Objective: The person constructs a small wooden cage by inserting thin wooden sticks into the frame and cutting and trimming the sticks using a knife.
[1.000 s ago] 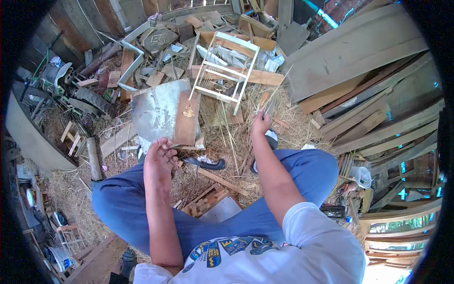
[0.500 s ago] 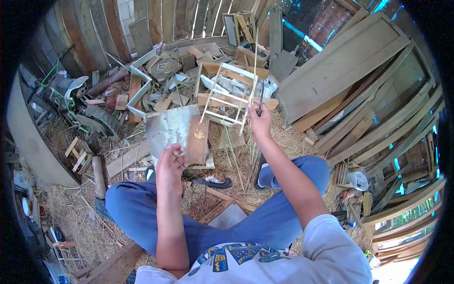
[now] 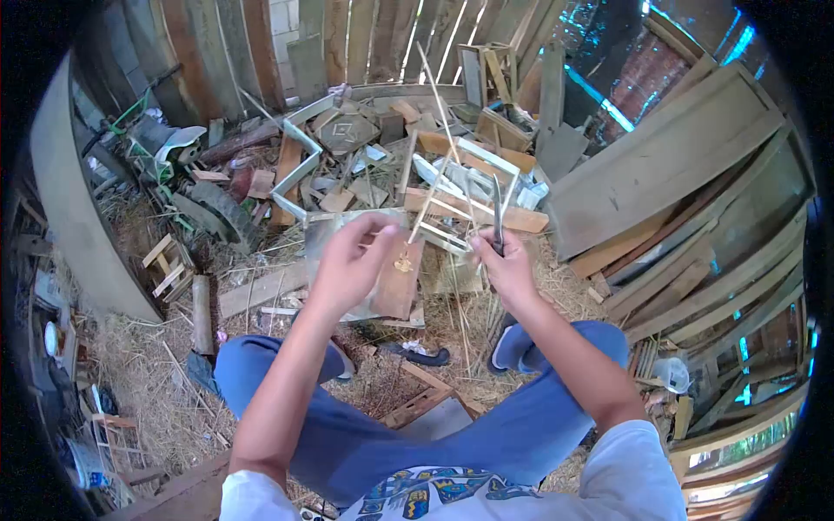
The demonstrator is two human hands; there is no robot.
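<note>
A seated person's right hand (image 3: 508,267) grips a dark-bladed knife (image 3: 498,213) and, it seems, the lower end of a long, thin wooden strip (image 3: 440,100), which rises in front of a pale slatted frame (image 3: 488,157). The left hand (image 3: 354,267) hovers nearby, its fingers loosely curled (around nothing visible). Work looks midway: strip apparently in one piece, frame's rails joined, anything further impossible to tell.

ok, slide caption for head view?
Right hand holding a knife, left hand half curled, over a straw-littered floor.
</note>
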